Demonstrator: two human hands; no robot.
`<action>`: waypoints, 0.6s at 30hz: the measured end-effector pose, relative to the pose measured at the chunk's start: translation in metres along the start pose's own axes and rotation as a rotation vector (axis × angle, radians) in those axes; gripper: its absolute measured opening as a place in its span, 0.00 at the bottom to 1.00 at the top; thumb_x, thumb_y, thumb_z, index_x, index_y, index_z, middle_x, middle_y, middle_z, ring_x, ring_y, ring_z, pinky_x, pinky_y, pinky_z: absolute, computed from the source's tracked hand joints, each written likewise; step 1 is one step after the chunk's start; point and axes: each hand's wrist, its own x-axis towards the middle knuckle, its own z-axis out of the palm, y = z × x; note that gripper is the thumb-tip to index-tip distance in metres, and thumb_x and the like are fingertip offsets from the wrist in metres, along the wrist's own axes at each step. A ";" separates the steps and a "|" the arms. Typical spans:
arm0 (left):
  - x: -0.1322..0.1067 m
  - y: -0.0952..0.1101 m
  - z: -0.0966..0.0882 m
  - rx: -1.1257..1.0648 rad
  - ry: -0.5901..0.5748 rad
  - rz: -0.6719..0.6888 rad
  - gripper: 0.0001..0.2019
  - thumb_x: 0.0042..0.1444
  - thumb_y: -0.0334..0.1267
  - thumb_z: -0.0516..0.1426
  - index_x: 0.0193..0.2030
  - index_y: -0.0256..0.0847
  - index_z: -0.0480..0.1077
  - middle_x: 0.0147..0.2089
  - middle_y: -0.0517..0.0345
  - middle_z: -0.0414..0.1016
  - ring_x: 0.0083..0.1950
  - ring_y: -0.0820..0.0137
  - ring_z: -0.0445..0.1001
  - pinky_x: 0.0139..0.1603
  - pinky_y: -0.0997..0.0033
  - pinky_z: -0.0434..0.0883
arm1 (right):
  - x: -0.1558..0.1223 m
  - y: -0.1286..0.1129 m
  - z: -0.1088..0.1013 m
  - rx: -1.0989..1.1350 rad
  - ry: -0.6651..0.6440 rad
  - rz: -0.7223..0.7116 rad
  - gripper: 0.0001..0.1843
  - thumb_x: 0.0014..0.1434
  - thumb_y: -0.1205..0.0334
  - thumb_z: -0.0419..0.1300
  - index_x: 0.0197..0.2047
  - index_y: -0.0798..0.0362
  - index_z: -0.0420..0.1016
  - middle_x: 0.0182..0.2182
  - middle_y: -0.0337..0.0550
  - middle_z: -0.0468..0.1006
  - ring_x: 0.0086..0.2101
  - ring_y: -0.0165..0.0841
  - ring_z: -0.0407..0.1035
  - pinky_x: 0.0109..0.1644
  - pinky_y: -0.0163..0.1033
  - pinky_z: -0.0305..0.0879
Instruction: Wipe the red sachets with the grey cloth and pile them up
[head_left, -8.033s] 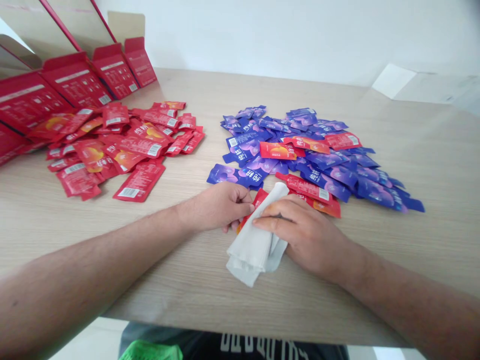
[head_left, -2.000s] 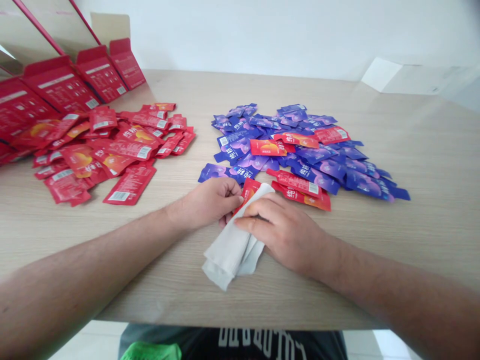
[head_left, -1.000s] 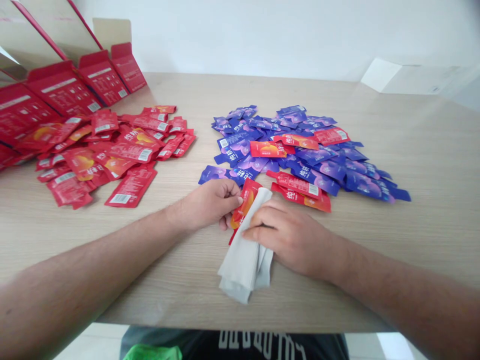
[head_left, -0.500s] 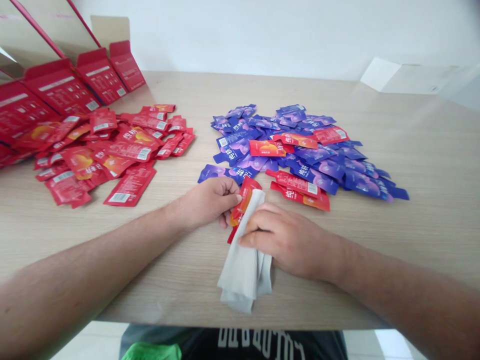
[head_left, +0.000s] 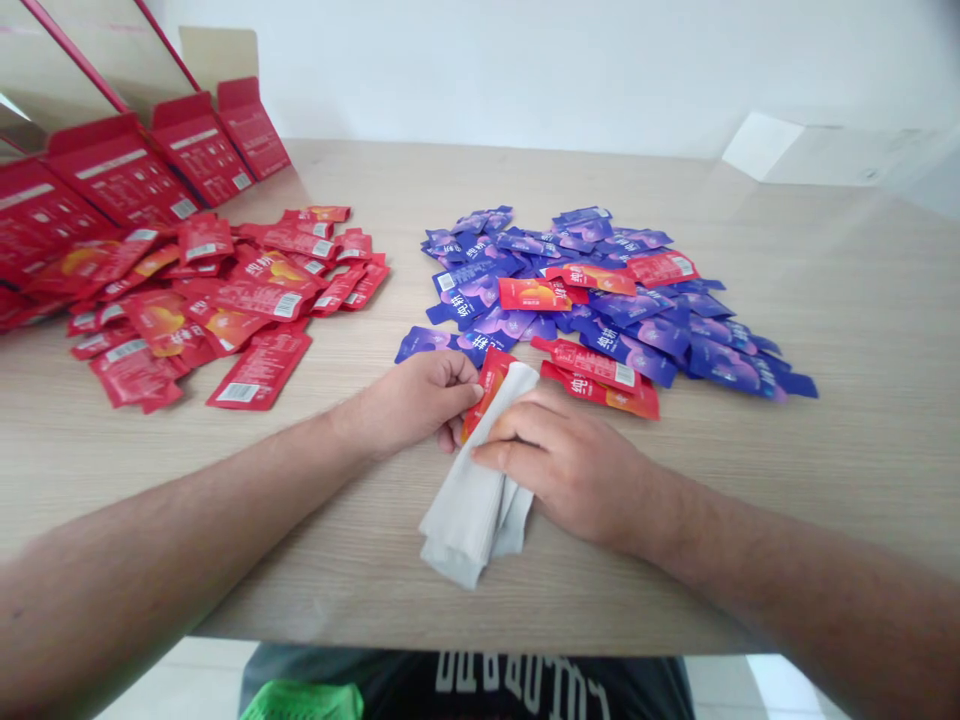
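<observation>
Between thumb and fingers, my left hand (head_left: pixel 431 400) pinches the edge of a red sachet (head_left: pixel 493 378) with an orange print. My right hand (head_left: pixel 574 465) is closed on a folded white cloth (head_left: pixel 472 500), which lies across the sachet and hides its lower part. Just beyond my hands is a pile of purple sachets (head_left: pixel 637 330), with several red sachets (head_left: pixel 600 372) on it and at its near edge. To the left spreads a heap of red sachets (head_left: pixel 262 365).
Red boxes (head_left: pixel 120 175) with raised flaps line the far left of the wooden table (head_left: pixel 360 560). A white carton (head_left: pixel 795 150) lies at the back right by the wall. Something green (head_left: pixel 304 700) shows on the lap below the table edge.
My right hand has wiped the cloth slightly up and left over the red sachet, covering its lower end. The cloth's loose end has swung left. My left hand stays nearly still.
</observation>
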 end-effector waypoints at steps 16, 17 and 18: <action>0.001 -0.001 -0.001 0.094 -0.006 0.020 0.10 0.64 0.40 0.56 0.32 0.41 0.67 0.22 0.65 0.70 0.19 0.76 0.70 0.18 0.81 0.66 | 0.003 -0.001 -0.001 -0.070 0.012 -0.045 0.13 0.73 0.63 0.55 0.51 0.55 0.80 0.45 0.50 0.78 0.46 0.42 0.67 0.51 0.48 0.70; 0.001 -0.002 -0.001 0.085 -0.010 0.014 0.10 0.65 0.40 0.56 0.32 0.41 0.67 0.21 0.65 0.70 0.19 0.76 0.70 0.18 0.80 0.66 | 0.003 0.000 -0.001 -0.068 -0.004 -0.053 0.13 0.73 0.63 0.55 0.50 0.55 0.80 0.45 0.49 0.78 0.46 0.42 0.67 0.50 0.48 0.70; 0.001 -0.002 -0.001 0.087 -0.004 0.014 0.10 0.64 0.40 0.56 0.32 0.41 0.67 0.22 0.65 0.70 0.19 0.76 0.70 0.18 0.80 0.66 | 0.003 0.000 -0.001 -0.063 -0.001 -0.045 0.13 0.73 0.63 0.55 0.51 0.55 0.80 0.45 0.49 0.78 0.47 0.42 0.67 0.51 0.48 0.69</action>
